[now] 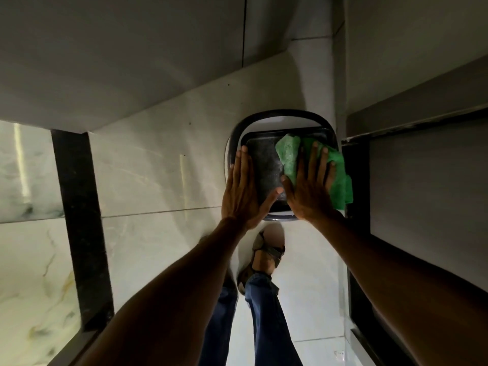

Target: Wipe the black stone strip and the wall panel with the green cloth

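The green cloth [289, 154] lies crumpled on the dark lid of a white bin [264, 165] below me. My right hand [309, 191] presses flat on the cloth, fingers spread over it. My left hand [244, 191] rests flat on the lid's left edge and holds nothing. A black stone strip [79, 207] runs down the left side between pale marble surfaces, well left of both hands. A grey wall panel [118, 62] fills the upper left. A second dark strip [353, 180] stands just right of the cloth.
The bin's dark rim [277, 113] sits tight against the right-hand grey panel [422, 180]. My sandalled foot [266, 257] and jeans stand on the pale tiled floor [148, 167] just below the bin.
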Demonstrator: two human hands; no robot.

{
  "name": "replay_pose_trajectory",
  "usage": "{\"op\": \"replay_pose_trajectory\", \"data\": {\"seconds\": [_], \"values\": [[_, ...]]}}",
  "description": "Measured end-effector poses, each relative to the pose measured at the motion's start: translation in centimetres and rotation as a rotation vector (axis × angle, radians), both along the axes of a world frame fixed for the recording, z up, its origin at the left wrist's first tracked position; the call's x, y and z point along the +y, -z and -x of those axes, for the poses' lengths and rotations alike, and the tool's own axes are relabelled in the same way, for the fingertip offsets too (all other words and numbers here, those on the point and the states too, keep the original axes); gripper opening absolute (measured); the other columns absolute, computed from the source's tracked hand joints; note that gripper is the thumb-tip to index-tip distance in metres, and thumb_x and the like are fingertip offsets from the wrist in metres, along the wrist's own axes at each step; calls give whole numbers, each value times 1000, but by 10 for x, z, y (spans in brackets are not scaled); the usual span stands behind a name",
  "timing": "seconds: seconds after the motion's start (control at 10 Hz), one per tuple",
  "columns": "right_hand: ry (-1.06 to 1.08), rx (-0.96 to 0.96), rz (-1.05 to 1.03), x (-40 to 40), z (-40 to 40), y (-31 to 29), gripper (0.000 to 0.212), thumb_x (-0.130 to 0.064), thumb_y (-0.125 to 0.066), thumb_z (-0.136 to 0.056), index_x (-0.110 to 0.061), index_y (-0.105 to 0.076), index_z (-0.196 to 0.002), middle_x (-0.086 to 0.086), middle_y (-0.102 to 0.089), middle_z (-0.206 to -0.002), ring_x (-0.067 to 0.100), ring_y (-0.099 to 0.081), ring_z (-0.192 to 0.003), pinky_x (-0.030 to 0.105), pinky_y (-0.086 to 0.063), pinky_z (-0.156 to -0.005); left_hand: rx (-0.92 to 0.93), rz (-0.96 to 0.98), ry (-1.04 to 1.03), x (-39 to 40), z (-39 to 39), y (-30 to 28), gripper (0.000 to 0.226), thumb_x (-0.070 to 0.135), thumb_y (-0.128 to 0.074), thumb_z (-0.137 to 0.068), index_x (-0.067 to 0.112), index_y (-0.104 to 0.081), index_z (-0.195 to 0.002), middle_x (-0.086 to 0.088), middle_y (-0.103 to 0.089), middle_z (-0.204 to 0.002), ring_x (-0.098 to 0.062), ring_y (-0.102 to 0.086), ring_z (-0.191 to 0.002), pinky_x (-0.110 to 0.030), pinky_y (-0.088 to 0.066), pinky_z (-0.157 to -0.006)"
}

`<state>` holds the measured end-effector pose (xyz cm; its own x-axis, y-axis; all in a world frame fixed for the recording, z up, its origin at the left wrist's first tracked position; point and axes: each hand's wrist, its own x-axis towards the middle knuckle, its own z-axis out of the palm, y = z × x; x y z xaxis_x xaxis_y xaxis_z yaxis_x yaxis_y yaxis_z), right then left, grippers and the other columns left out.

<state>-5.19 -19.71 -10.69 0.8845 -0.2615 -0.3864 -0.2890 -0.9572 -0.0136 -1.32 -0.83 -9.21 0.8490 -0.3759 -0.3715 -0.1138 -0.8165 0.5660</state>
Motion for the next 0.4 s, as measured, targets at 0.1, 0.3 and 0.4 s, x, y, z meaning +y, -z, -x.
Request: {"op": "replay_pose_trajectory", "data": {"seconds": [0.1, 0.3, 0.4], "values": [[2, 45, -33, -2, -2, -7, 90, -66, -31, -110, -9, -4, -174, 28, -1, -180, 51, 0, -167, 69, -3, -134, 12, -33, 26, 2, -1, 6, 135, 96, -43, -93, 7, 9, -180, -8, 18, -188, -26, 7, -177, -39, 1, -143], [94, 140, -241, -4, -15, -56, 76, -58, -29, -112, -19, -12, -175, 20, -1, -182, 45, -1, -169, 63, -7, -136, 52, -180, 191, 8, -14, -32, 124, 94, -20, -96, 7, 7, -180, -16, 19, -188, -33, 11, -177, -45, 4, -143], [173, 62, -277, -3, -22, -92, 72, -54, -33, -114, -21, -14, -175, 13, 0, -184, 39, -5, -170, 59, -10, -136, 30, -107, 165, 15, -25, -78, 127, 99, -1, -90, 10, 8, -181, -13, 22, -188, -32, 15, -176, -43, 10, -141]]}}
